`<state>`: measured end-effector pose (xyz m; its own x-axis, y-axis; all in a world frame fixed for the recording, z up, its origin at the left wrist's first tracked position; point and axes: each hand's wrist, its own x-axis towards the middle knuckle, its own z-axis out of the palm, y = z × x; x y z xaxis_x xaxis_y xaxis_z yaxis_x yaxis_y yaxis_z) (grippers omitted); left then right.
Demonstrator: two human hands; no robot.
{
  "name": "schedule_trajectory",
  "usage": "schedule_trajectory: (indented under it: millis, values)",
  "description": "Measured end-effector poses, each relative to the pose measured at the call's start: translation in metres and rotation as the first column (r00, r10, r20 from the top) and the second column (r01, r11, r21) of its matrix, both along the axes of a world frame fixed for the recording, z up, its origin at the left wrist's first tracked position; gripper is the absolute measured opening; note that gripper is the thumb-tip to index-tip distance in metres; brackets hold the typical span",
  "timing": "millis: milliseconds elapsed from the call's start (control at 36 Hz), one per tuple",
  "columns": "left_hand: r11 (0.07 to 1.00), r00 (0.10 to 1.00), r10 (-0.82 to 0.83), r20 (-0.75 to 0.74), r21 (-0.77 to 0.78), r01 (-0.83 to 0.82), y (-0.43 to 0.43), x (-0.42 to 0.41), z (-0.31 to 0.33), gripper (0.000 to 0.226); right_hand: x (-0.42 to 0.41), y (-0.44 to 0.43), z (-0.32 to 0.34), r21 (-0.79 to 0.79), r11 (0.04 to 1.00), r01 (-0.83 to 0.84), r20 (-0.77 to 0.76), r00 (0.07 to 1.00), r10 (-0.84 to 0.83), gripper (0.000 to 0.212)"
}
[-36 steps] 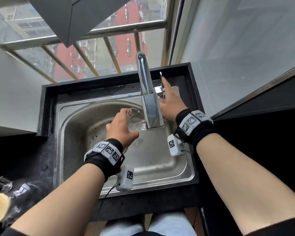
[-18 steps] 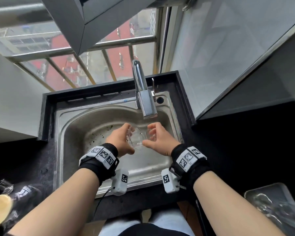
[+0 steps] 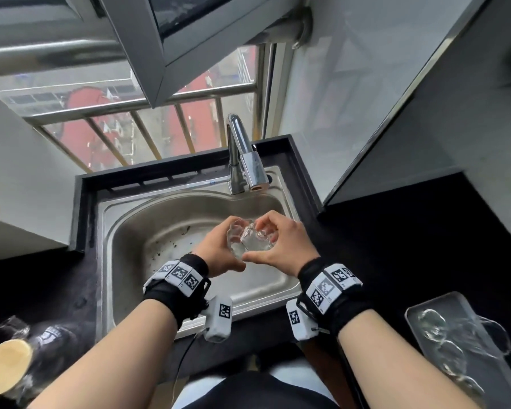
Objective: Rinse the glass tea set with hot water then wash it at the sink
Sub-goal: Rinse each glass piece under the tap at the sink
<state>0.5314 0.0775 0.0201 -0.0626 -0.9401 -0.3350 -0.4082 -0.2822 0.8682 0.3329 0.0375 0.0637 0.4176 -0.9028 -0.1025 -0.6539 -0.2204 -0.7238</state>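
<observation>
Over the steel sink (image 3: 121,231) I hold a small clear glass cup (image 3: 250,239) between both hands. My left hand (image 3: 216,252) grips its left side, and my right hand (image 3: 281,246) closes on its right side and rim with thumb and fingers. The cup sits below and in front of the chrome faucet (image 3: 247,160). No water stream is visible from the spout. Dark specks lie on the sink floor to the left.
A clear tray (image 3: 443,302) with several glass cups rests on the dark counter at the right. A glass teapot with a round wooden lid (image 3: 6,367) stands at the bottom left. An open window frame (image 3: 148,48) hangs overhead behind the faucet.
My right hand left the faucet handle and came down onto the cup. Both hands with the cup moved toward me, away from under the spout. The view tilted up.
</observation>
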Motion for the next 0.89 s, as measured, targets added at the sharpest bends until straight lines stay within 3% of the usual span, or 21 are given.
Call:
schedule_trajectory:
  millis: [194,278,389,472,556,639,778,889]
  values:
    - [1.0,0.997,-0.006,-0.082,-0.016,0.005,-0.001,-0.01,-0.006,0.082,-0.014,0.007,0.006,-0.026,0.994,0.109,0.084,0.991,-0.106,0.053]
    - [1.0,0.992,-0.026,-0.123,-0.004,0.026,-0.008,-0.017,-0.002,0.081,-0.026,0.003,0.01,0.046,0.976,0.214,0.149,0.964,-0.219,0.059]
    - [0.998,0.986,-0.06,-0.155,0.015,0.063,-0.019,-0.035,0.004,0.079,-0.053,-0.009,0.018,0.158,0.912,0.378,0.215,0.888,-0.406,0.036]
    - [0.996,0.985,-0.091,-0.149,0.001,0.092,-0.026,-0.054,0.009,0.078,-0.077,-0.014,0.019,0.28,0.852,0.442,0.229,0.831,-0.506,0.051]
    - [0.993,0.984,-0.118,-0.134,-0.02,0.116,-0.033,-0.072,0.013,0.079,-0.098,-0.015,0.023,0.427,0.797,0.428,0.287,0.771,-0.568,0.064]
    - [0.989,0.983,-0.146,-0.11,-0.03,0.143,-0.038,-0.098,0.019,0.082,-0.124,-0.011,0.027,0.444,0.801,0.402,0.27,0.793,-0.547,0.069]
    - [0.981,0.981,-0.187,-0.053,-0.053,0.184,-0.039,-0.155,0.025,0.086,-0.167,0.007,0.02,0.529,0.8,0.283,0.263,0.841,-0.472,0.057]
    - [0.974,0.978,-0.206,-0.012,-0.094,0.204,-0.039,-0.201,0.027,0.085,-0.2,0.016,0.015,0.531,0.798,0.287,0.207,0.869,-0.45,0.039]
